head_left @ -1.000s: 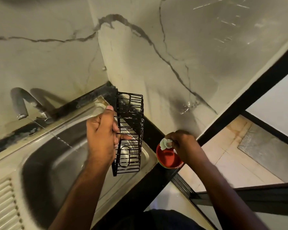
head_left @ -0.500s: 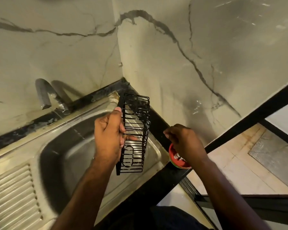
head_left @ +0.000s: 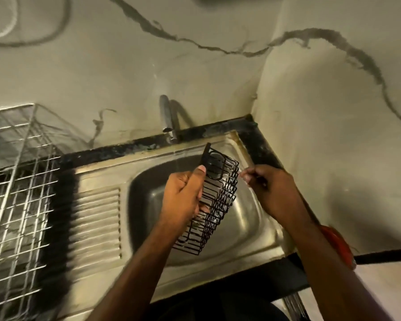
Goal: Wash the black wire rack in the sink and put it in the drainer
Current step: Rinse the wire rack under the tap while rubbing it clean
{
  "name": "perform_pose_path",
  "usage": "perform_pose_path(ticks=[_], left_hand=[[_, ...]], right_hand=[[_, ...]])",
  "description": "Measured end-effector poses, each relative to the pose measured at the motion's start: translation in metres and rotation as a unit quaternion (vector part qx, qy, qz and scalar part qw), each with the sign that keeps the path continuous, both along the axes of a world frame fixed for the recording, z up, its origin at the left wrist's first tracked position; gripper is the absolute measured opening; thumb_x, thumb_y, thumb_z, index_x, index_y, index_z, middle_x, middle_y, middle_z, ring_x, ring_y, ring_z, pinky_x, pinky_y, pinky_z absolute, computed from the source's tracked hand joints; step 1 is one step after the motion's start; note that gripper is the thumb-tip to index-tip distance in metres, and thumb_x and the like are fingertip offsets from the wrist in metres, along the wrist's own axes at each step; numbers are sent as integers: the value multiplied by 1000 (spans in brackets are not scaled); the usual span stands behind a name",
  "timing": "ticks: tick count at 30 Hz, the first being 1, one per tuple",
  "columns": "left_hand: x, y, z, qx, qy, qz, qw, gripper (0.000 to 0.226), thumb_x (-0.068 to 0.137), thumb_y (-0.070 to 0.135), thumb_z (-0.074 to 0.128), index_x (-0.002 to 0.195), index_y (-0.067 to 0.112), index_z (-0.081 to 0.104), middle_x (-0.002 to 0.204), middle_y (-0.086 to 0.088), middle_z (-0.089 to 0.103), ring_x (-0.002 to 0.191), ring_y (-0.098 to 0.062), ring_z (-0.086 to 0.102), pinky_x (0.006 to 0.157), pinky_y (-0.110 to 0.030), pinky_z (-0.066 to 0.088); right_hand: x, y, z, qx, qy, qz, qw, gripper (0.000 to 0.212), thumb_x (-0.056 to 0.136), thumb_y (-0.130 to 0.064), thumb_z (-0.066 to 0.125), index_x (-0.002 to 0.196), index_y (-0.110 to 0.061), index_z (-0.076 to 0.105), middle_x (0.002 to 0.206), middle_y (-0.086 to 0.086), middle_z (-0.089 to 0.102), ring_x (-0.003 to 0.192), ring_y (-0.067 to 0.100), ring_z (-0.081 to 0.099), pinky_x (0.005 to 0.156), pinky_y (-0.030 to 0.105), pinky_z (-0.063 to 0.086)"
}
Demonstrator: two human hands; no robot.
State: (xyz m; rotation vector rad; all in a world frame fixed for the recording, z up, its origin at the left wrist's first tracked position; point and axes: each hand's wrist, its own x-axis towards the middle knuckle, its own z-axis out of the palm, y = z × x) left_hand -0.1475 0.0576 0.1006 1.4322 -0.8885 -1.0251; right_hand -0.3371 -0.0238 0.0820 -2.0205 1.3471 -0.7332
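Observation:
My left hand (head_left: 183, 195) grips the black wire rack (head_left: 220, 205) by its left long side and holds it tilted above the steel sink (head_left: 250, 225). My right hand (head_left: 271, 191) is just right of the rack's upper end, its fingers curled round a small pale scrub piece (head_left: 242, 176) that is blurred. That hand is close to the wires, but I cannot tell whether it touches them. The wire drainer (head_left: 16, 181) stands on the counter at the far left.
A chrome tap (head_left: 168, 119) rises behind the sink at the marble wall. The ribbed drainboard (head_left: 97, 218) lies between basin and drainer. A red tub (head_left: 338, 244) sits on the black counter edge at right, half hidden by my right forearm.
My view swung left, bringing the drainer into sight. My right hand left the red tub and came up beside the rack. The rack tilted and moved over the basin.

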Motion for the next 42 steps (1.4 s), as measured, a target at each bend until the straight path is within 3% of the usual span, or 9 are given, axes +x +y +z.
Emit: perform_pose_path(ticks=[7,13,16,19,24,27,32,36,42], left_hand=[[39,14,-12,34,-55,15,998,52,106,28,50,58,9,50,46,-11,45,32,-13,42,39,-20,42],[60,22,-22,64,-114,-49,990,52,107,37,49,62,11,58,43,-10,54,37,-26,51,50,-46,52],[70,23,-22,79,-122,-51,988,53,106,43,48,68,8,60,47,-9,56,41,-27,53,60,-50,55],[79,19,-26,85,-162,-46,982,58,105,51,44,70,8,62,50,-11,60,44,-26,56,64,-45,57],[93,4,-41,80,-241,-15,967,54,101,59,39,80,17,67,69,-7,70,64,-20,68,67,-43,58],[102,-5,-52,89,-205,7,975,42,102,53,40,99,26,72,89,6,75,84,-3,70,75,-21,56],[110,-11,-76,100,-226,-44,968,19,101,33,60,115,25,68,102,12,72,95,1,66,77,-12,52],[111,-20,-92,97,-212,-5,972,21,99,27,65,118,20,68,107,9,73,101,-3,68,90,-25,56],[116,-40,-99,109,-186,2,977,25,98,25,66,123,18,68,112,8,73,106,-2,67,96,-26,55]], right_hand=[[61,2,14,-54,-11,91,994,13,94,-20,64,101,-27,73,97,-17,67,92,-9,59,75,0,39],[98,4,0,-4,84,217,973,15,96,-27,58,103,-28,72,91,-19,63,94,9,50,88,41,48],[105,2,-5,28,117,259,958,17,98,-35,54,92,-28,69,85,-25,52,94,-6,41,99,37,36],[113,1,-12,49,123,294,947,43,92,-61,37,85,-26,62,84,-12,60,89,7,54,93,39,41],[125,4,-32,106,34,210,971,33,98,-46,50,75,-22,58,70,-5,62,69,10,60,65,34,50],[125,3,-42,152,8,136,979,37,96,-46,52,80,-16,64,70,3,66,69,18,64,68,40,53],[123,-16,-46,247,-44,41,967,31,96,-39,59,80,-17,73,77,-4,75,80,7,69,85,35,53],[129,-35,-46,259,-31,36,965,34,94,-43,60,75,-19,74,72,-7,74,77,17,71,84,48,56],[153,-58,-47,248,-1,29,968,36,90,-48,60,72,-20,73,66,1,73,61,33,64,70,52,57]])
